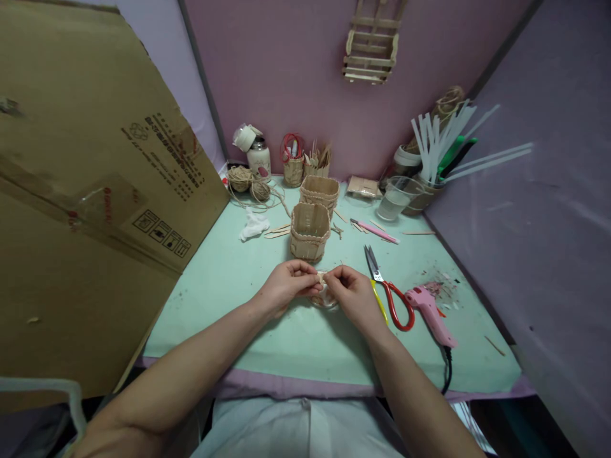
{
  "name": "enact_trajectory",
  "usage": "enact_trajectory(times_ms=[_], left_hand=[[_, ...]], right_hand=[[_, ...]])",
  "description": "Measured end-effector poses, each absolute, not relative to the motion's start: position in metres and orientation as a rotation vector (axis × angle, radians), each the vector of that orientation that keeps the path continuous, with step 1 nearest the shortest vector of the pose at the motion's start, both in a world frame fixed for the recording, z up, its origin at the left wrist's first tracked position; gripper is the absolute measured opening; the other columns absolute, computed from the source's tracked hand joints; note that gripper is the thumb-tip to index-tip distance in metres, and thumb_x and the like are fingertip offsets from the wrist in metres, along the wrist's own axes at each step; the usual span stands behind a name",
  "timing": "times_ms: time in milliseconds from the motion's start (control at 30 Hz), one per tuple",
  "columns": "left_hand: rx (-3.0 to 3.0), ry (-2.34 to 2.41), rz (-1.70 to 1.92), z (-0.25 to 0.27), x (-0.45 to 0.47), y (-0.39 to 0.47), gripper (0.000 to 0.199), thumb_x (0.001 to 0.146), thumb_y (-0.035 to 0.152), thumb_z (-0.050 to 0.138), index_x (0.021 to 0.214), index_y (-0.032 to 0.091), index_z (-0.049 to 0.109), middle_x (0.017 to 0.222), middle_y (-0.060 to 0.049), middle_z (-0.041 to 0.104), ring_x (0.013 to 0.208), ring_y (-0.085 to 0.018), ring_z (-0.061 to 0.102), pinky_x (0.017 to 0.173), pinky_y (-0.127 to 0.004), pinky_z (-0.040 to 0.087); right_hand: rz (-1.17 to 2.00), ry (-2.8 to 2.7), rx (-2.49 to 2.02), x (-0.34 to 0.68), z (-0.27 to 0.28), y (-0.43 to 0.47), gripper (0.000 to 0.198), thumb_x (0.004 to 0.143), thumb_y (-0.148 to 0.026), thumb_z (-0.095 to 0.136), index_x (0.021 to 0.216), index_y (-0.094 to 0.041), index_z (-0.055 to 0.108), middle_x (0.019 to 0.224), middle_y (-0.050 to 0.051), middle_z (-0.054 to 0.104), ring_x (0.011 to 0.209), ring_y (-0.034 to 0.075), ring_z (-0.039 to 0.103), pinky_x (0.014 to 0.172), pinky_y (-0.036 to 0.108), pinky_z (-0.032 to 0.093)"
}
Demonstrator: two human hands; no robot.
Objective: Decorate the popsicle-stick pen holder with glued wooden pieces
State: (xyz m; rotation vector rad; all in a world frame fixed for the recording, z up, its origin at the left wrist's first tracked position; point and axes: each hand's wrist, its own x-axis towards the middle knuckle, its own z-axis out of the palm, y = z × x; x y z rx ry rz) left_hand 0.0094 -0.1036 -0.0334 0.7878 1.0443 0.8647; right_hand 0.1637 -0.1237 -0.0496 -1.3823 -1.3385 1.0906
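Observation:
My left hand (296, 281) and my right hand (352, 291) meet near the middle of the table, fingertips pinched close together. Between them shows a small pale piece (321, 276), too small to name. Just below the fingers lies a round clear dish (325, 301), partly covered by both hands. Right behind them stands a woven-rim basket of wooden sticks (309, 245), with a second similar basket (321, 184) behind it. Red-handled scissors (398, 312) lie to the right of my right hand, next to a pink glue gun (433, 316).
A large cardboard box (95, 191) walls off the left side. Twine balls (241, 179), a crumpled tissue (254, 224) and a pink pen-like tool (377, 231) lie farther back. A clear plastic cup (394, 202) and white glue sticks (436, 146) stand at the back right.

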Motion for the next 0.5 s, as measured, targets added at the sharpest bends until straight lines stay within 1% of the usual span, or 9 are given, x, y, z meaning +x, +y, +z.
enact_trajectory(times_ms=[167,367,500], left_hand=[[0.792,1.043,0.861,-0.0333,0.0098,-0.1039,0.013,0.07,0.012,0.074,0.071,0.011,0.061,0.066,-0.003,0.067,0.061,-0.01,0.065,0.063,-0.021,0.056],[0.797,1.05,0.868,-0.032,0.0103,-0.1049,0.018,0.066,0.015,0.078,0.07,0.011,0.061,0.066,-0.004,0.066,0.061,-0.01,0.065,0.063,-0.022,0.055],[0.809,1.056,0.86,-0.0327,0.0103,-0.1056,0.016,0.068,0.013,0.076,0.071,0.011,0.061,0.066,-0.004,0.066,0.061,-0.01,0.065,0.064,-0.022,0.055]], right_hand=[[1.086,-1.328,-1.385,0.163,-0.0482,-0.1243,0.021,0.078,-0.036,0.062,0.067,-0.018,0.06,0.059,-0.001,0.058,0.056,0.012,0.049,0.051,0.023,0.039],[1.08,-1.343,-1.402,0.163,-0.0466,-0.125,0.021,0.078,-0.036,0.06,0.067,-0.019,0.06,0.058,-0.001,0.058,0.055,0.013,0.048,0.05,0.023,0.038],[1.078,-1.355,-1.4,0.1636,-0.0476,-0.1242,0.021,0.078,-0.036,0.06,0.067,-0.018,0.06,0.059,-0.001,0.059,0.056,0.013,0.049,0.051,0.024,0.038]])
